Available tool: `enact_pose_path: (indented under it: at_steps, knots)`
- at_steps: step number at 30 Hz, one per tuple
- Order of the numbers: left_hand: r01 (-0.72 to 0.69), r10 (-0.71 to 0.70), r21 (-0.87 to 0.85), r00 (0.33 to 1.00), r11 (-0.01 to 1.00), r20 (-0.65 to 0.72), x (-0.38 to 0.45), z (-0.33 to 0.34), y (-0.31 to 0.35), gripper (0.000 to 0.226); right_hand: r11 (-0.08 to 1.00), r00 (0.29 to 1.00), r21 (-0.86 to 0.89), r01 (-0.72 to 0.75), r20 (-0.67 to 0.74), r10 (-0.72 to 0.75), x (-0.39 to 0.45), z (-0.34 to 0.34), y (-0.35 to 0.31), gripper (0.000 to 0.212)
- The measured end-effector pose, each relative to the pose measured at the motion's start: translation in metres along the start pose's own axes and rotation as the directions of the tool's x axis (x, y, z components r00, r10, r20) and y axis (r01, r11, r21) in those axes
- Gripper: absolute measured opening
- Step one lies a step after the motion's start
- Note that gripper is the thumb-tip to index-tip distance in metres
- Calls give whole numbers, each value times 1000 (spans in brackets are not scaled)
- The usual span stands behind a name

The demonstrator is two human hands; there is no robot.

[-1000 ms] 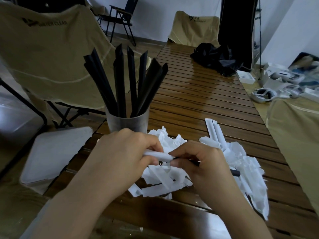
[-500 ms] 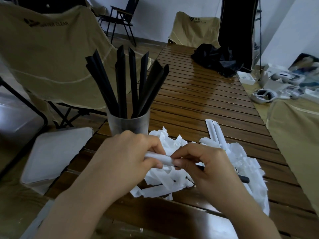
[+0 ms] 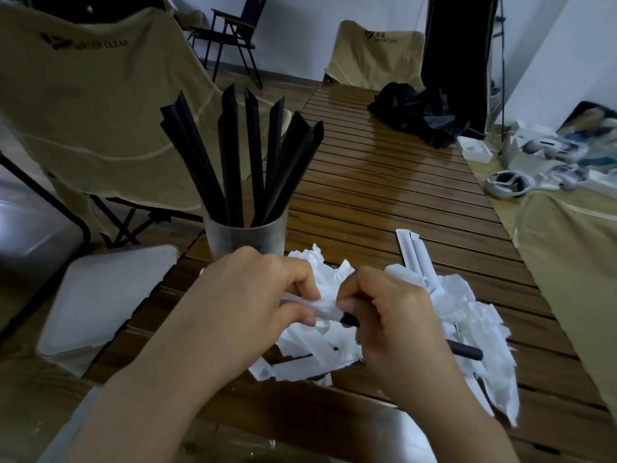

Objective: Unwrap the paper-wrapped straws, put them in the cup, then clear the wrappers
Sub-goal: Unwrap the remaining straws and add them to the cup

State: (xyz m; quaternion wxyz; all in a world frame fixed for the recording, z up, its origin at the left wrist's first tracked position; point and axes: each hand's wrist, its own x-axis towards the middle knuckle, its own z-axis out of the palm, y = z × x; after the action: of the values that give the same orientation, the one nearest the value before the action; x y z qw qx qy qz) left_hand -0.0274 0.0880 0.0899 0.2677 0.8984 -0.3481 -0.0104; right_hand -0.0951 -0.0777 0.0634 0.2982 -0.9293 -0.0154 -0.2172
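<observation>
Item: one black straw (image 3: 464,351), gripped by right hand (image 3: 397,315); its bare end now projects farther past that hand. Left hand (image 3: 257,295) pinches the bunched wrapper (image 3: 325,310), slid back since a second ago. Nearly unwrapped; cup (image 3: 245,242) stands just beyond the left hand.

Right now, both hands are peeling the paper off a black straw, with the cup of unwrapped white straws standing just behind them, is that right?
Not quite: the head view shows the straws in the cup are black, not white. The left hand and right hand are indeed peeling paper off a black straw.
</observation>
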Motion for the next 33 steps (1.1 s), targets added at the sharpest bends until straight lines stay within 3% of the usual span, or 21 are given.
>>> enact_pose_path:
  at_steps: [6, 11, 16, 21, 29, 31, 33]
  knots:
    - [-23, 22, -33, 999, 999, -38, 2, -5, 1, 11, 999, 999, 9, -41, -18, 42, 0, 7, -4, 46]
    - [3, -3, -29, 1000, 1000, 17, -1, -7, -2, 7, 990, 987, 85, -116, 125, 105, 3, -2, -2, 35]
    - [3, -3, -22, 1000, 1000, 19, -3, -8, -1, 6, 948, 944, 168, -270, 240, 226, 3, -10, 0, 38]
    - [-66, 66, -29, 998, 997, 17, -1, -4, 0, 8, 971, 958, 83, -226, 199, 206, 3, -6, -8, 42]
    - [-210, 215, 77, 974, 975, -66, 2, -6, 6, 12, 974, 978, 94, -206, 60, 201, 0, -2, -9, 43]
    - [-137, 139, 37, 989, 990, -56, 3, -6, 9, 11, 974, 977, 78, -212, 47, 208, 0, -2, -9, 41]
    - [-55, 55, -12, 998, 998, -17, -1, -4, 6, 30, 981, 981, 47, -190, 35, 189, 0, -2, -10, 38]
